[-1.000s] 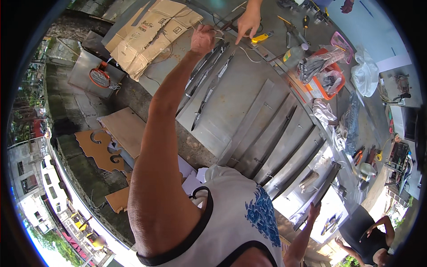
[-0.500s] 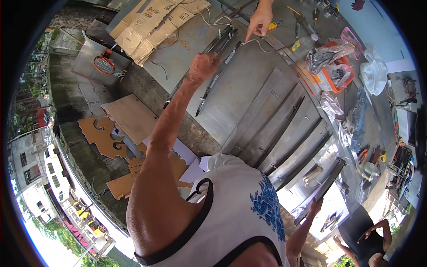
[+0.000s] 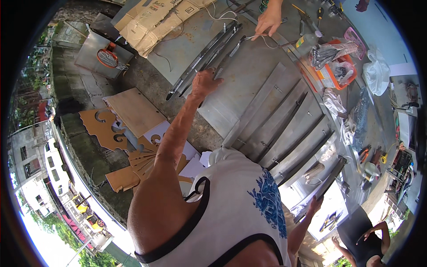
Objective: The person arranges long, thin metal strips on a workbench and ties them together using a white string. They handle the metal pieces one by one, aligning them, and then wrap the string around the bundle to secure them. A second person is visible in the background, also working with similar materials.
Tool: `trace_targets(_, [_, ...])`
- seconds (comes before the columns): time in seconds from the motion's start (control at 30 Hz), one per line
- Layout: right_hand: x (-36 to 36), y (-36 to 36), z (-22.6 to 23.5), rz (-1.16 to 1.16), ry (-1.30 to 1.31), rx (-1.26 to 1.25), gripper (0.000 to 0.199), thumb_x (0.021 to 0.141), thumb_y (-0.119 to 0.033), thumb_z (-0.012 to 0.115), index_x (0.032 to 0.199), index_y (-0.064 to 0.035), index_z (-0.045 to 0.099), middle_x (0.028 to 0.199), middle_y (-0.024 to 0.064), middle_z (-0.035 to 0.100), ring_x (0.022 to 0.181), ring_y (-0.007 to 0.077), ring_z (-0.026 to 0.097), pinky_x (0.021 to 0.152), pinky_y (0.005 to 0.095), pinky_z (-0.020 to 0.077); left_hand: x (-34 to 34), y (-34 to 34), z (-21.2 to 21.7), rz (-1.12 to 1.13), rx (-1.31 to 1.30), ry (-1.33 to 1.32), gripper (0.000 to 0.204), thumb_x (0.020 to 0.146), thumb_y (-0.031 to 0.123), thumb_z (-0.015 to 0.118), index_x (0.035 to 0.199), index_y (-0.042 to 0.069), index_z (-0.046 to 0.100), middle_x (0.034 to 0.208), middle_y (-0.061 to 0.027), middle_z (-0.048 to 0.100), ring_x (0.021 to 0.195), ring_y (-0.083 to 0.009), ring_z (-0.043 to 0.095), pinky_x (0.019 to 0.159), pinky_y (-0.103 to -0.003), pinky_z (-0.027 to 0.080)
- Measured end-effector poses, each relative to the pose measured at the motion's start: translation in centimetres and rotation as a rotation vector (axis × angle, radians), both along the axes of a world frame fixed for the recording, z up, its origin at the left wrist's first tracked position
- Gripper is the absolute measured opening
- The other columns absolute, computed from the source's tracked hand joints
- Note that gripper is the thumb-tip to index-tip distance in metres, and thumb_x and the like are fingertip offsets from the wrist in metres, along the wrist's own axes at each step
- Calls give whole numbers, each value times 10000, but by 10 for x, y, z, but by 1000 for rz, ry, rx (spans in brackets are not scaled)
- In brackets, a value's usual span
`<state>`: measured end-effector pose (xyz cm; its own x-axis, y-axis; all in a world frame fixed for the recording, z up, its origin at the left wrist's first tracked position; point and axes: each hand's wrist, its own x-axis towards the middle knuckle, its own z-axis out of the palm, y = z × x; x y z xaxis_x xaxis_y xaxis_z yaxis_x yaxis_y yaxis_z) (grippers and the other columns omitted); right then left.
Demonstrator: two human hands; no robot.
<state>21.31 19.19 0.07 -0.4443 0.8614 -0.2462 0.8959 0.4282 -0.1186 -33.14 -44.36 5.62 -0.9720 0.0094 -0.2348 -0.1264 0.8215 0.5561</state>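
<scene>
Strips point(image 3: 202, 61), slim and dark, lie side by side on the worktop point(image 3: 251, 84), left hand point(image 3: 206, 84) right over them, thumb out; whether it grips, I can't tell! Right hand point(image 3: 316, 204) wraps a dark bar point(image 3: 331, 180). Light, level handling suits here, I'd say, wires point(image 3: 222, 18) kept slack.

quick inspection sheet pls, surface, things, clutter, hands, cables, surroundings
Surface: gray metal tabletop, brown specks in places
Job's things: slim dark strips lying side by side
Clutter: flattened cardboard, orange basket of bagged items, plastic bag
Hands: left hand at the strips, grip unclear; right hand holds a dark bar
Cables: pale wires near the strips; a co-worker's hand at one
Surroundings: basketball hoop to the left, person in black lower right
</scene>
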Motion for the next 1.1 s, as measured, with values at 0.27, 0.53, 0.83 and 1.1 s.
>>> trace_targets(0.27, [2,0,-2,-4,-10,12,741,867,-341,717,1488,-91,401,1423,201,536,1258,414,545,1063,458,429,-1,8,-8,-41,-249,16,427,697,340,822,972,39,696,769,-125,717,802,-310,716,756,-417,542])
trace_targets(0.53, [3,2,-5,-18,-33,33,747,866,-339,721,1489,-84,399,1425,202,534,1270,426,531,1069,460,421,-19,-13,-34,-102,-190,51,343,673,296,827,824,16,700,774,-145,714,750,-311,710,728,-418,553])
trace_targets(0.83, [-11,-12,9,-42,-9,-23,744,856,-291,714,1486,-70,386,1458,214,481,1284,433,507,1077,486,413,-21,-17,-32,-81,165,-148,329,625,256,850,781,4,706,741,-139,701,718,-255,696,669,-365,545])
trace_targets(1.1, [-8,-9,4,-51,5,1,736,860,-320,725,1484,-96,406,1436,195,520,1261,423,534,1077,476,413,-8,-35,-26,-50,1058,-609,291,729,226,876,899,68,701,725,30,636,598,-68,575,471,-229,399])
